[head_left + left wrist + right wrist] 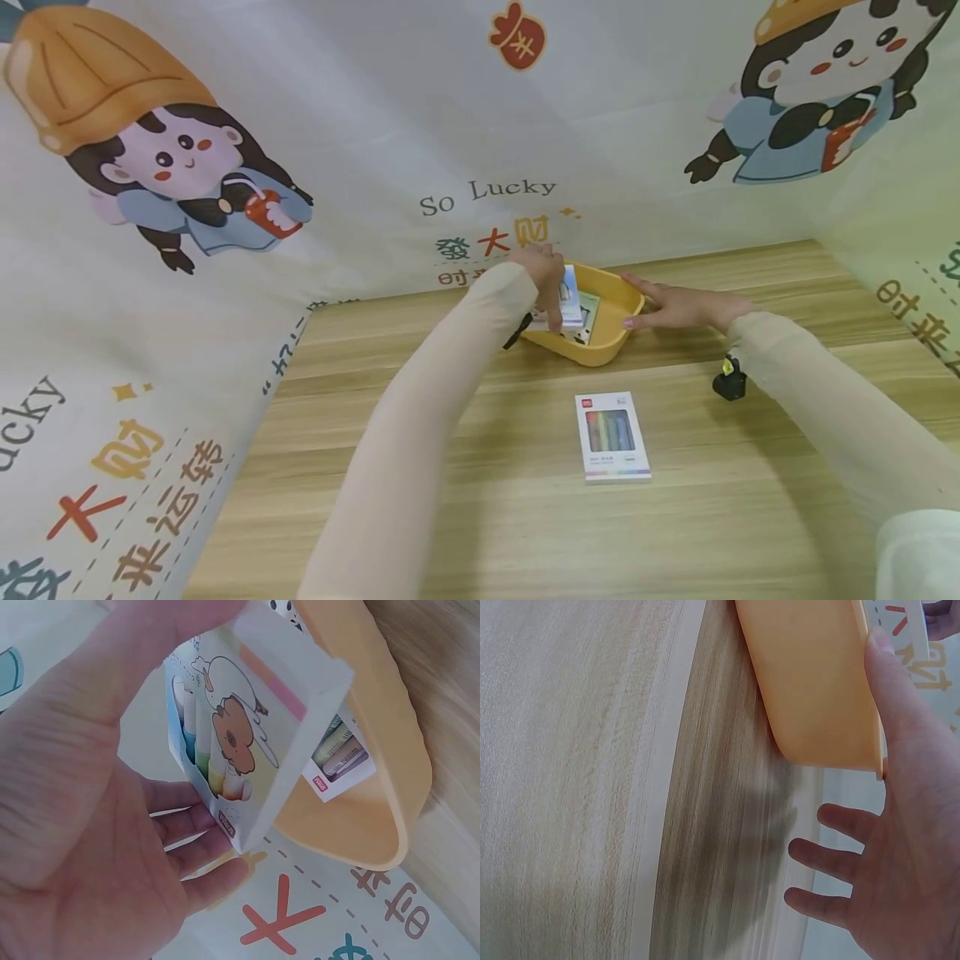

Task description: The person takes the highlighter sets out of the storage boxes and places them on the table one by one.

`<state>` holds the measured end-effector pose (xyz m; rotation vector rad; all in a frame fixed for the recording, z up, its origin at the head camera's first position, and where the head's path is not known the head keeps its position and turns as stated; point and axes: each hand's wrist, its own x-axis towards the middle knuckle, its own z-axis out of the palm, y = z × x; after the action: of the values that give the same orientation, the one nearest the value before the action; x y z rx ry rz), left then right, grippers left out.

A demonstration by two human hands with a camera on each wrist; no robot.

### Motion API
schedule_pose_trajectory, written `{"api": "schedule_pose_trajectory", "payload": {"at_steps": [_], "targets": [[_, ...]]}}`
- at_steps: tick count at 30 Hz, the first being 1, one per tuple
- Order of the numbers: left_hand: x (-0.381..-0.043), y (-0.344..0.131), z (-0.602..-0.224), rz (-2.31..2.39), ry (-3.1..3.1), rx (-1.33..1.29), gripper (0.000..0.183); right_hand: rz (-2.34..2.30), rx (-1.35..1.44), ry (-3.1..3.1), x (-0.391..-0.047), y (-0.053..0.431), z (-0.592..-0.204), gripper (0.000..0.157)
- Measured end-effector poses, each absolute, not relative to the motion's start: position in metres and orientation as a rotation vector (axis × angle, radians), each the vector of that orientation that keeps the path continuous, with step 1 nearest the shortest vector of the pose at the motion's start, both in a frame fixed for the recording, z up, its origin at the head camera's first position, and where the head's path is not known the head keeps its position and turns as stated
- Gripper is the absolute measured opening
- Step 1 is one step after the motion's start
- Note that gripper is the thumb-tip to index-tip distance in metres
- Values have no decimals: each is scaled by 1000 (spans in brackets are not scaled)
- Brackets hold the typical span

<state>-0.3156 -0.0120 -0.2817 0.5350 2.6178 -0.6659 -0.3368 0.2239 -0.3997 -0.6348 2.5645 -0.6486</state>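
Yellow basket (617,310), white cartoon-printed box (247,727), pale green pack (591,312) perhaps panda-patterned, brown wood-grained table (525,517)

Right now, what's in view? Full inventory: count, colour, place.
Basket: 1, yellow-orange, far part of the table
Marker box: 1, white and blue with a bird drawing, held in the left hand at the basket
Boxes in basket: at least 1, white with pastel sticks showing; full count hidden
Flat box: 1, white with multicoloured sticks, on the table, nearer the camera than the basket
Table: 1, wood-grain, under everything
Printed backdrop: white, multicoloured prints, behind and at both sides
Wrist pieces: 2, black, at the wrists
Sleeves: 2, pale beige, on the arms
Hands: 2, left on the marker box, right touching the basket's right end
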Motion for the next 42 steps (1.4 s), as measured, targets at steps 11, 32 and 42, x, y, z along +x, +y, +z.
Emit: {"api": "schedule_pose_trajectory", "payload": {"at_steps": [11,32,42], "targets": [[-303,-30,-282,-550,2657,580,61,-655,-652,2545,-335,223,-398,104],[-296,-38,-284,-519,2549,527,50,-662,-638,2556,-335,221,-402,104],[-285,-36,-281,-511,2485,489,65,-663,-648,2547,-334,220,-398,103]]}}
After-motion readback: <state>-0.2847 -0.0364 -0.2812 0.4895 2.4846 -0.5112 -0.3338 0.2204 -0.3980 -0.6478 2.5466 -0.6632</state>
